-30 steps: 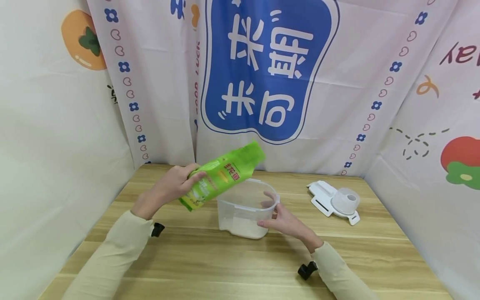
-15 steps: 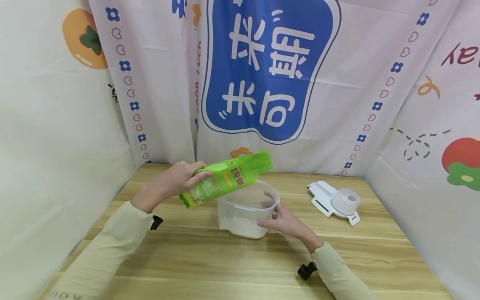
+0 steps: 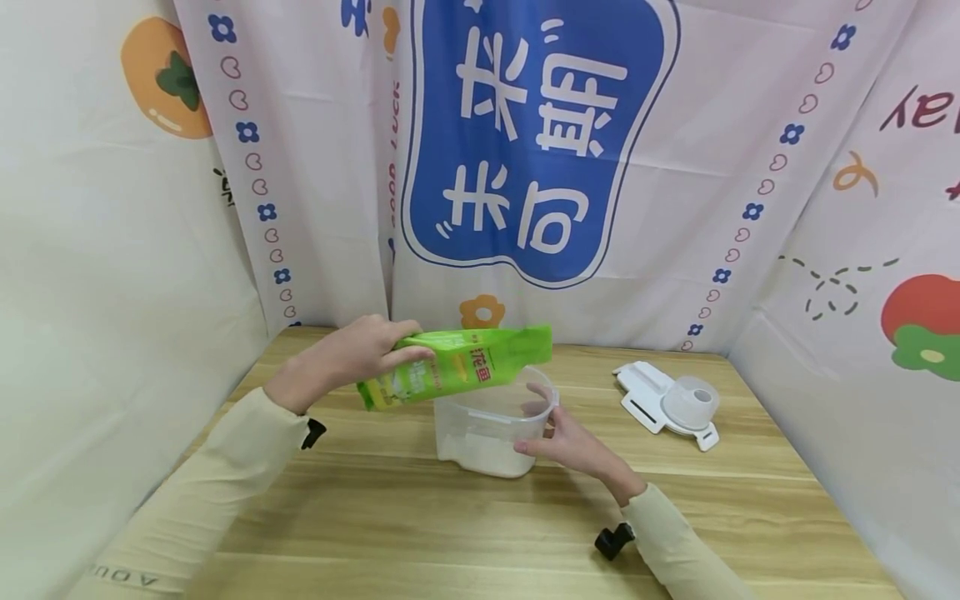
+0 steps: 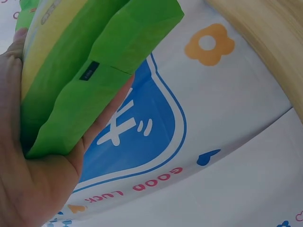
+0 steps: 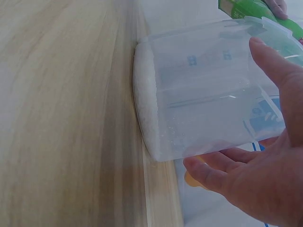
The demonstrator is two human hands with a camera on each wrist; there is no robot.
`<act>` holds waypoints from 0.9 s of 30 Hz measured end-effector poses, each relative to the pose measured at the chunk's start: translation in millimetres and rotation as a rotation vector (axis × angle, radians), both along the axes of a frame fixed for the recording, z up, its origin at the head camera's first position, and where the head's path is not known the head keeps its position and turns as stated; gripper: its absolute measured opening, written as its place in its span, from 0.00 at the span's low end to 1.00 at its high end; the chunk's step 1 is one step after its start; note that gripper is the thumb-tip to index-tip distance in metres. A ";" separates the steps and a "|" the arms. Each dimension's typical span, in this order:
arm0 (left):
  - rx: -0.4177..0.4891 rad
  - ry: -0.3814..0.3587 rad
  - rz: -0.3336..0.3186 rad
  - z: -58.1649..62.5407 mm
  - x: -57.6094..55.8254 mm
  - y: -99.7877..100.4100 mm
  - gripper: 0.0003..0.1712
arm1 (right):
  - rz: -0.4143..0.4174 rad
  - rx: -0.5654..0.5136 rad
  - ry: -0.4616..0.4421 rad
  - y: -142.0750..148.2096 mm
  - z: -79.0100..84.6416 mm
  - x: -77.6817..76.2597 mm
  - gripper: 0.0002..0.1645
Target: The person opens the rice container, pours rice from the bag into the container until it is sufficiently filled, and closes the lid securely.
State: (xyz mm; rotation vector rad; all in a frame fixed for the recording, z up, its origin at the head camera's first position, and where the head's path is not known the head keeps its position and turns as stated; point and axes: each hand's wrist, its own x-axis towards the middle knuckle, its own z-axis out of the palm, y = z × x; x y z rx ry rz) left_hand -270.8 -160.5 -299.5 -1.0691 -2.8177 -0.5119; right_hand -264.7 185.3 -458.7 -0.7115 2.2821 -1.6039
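My left hand (image 3: 366,354) grips the green bag (image 3: 453,368) nearly level over the clear plastic container (image 3: 487,429) on the bench (image 3: 390,517); my right hand (image 3: 566,443) clasps the container's wall. Likely mid-pour, I'd next tip the bag further, keeping the container braced.

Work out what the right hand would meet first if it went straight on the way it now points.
The right hand would first meet the clear container it is holding. Beyond that, the green bag seems to line up, though depth is unclear.

The bag (image 3: 457,367) is green and yellow, the table (image 3: 420,525) streaked tan.
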 end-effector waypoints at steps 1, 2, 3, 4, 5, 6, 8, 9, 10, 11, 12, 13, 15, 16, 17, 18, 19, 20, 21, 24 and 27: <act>-0.009 -0.003 0.000 1.2 -0.4 1.0 0.19 | 0.002 -0.001 0.003 0.0 0.3 0.2 0.59; -0.020 -0.001 -0.003 2.4 -0.7 2.0 0.20 | 0.003 -0.002 0.004 0.0 0.6 0.4 0.59; -0.031 0.002 -0.006 3.8 -0.9 3.2 0.20 | 0.003 -0.003 0.008 0.0 0.7 0.4 0.58; -0.041 0.004 -0.011 5.1 -1.2 4.3 0.20 | 0.003 -0.002 0.013 0.0 0.7 0.3 0.58; -0.050 0.009 -0.016 6.6 -1.4 5.7 0.19 | 0.003 -0.001 0.017 0.0 0.5 0.1 0.58; -0.060 0.011 -0.020 7.9 -1.5 6.9 0.19 | 0.003 -0.002 0.022 -0.1 0.3 -0.2 0.58; -0.076 0.008 -0.025 10.8 -1.5 9.5 0.18 | 0.005 -0.004 0.030 -0.2 -0.5 -0.9 0.57; -0.083 -0.001 -0.023 12.1 -1.5 10.8 0.18 | 0.006 -0.006 0.033 -0.3 -0.9 -1.2 0.57; -0.089 -0.009 -0.022 13.4 -1.4 12.3 0.18 | 0.008 -0.008 0.034 -0.3 -1.1 -1.4 0.56; -0.097 -0.019 -0.020 14.5 -1.5 13.6 0.18 | 0.009 -0.010 0.033 -0.3 -1.4 -1.6 0.56; -0.105 -0.033 -0.016 15.4 -1.6 14.8 0.18 | 0.010 -0.012 0.033 -0.3 -1.5 -1.8 0.56; -0.111 -0.047 -0.014 16.6 -1.8 16.0 0.19 | 0.008 -0.013 0.029 -0.4 -1.3 -1.8 0.56; -0.128 -0.064 -0.017 18.7 -2.8 18.5 0.19 | 0.001 -0.011 0.022 -0.4 -0.7 -1.8 0.56; -0.136 -0.065 -0.022 19.9 -3.4 19.8 0.19 | -0.001 -0.010 0.018 -0.2 -0.4 -1.7 0.56; -0.147 -0.064 -0.026 21.1 -4.1 21.1 0.19 | -0.006 -0.008 0.015 -0.2 0.0 -1.5 0.56; -0.159 -0.061 -0.032 22.5 -4.7 22.5 0.19 | -0.010 -0.006 0.011 -0.2 0.2 -1.3 0.57; -0.168 -0.059 -0.038 23.8 -5.3 23.8 0.19 | -0.013 -0.004 0.006 -0.1 0.5 -1.2 0.57; -0.179 -0.053 -0.045 24.9 -6.0 24.8 0.19 | -0.017 -0.001 0.003 0.0 0.6 -1.1 0.57; -0.188 -0.049 -0.050 26.1 -6.4 25.8 0.19 | -0.019 0.002 0.001 0.0 0.7 -1.1 0.57; -0.210 -0.043 -0.055 28.4 -7.0 27.8 0.19 | -0.023 0.011 -0.005 0.1 0.2 -1.5 0.57; -0.221 -0.037 -0.055 29.8 -6.8 28.9 0.19 | -0.023 0.017 0.004 0.0 -0.5 -1.8 0.57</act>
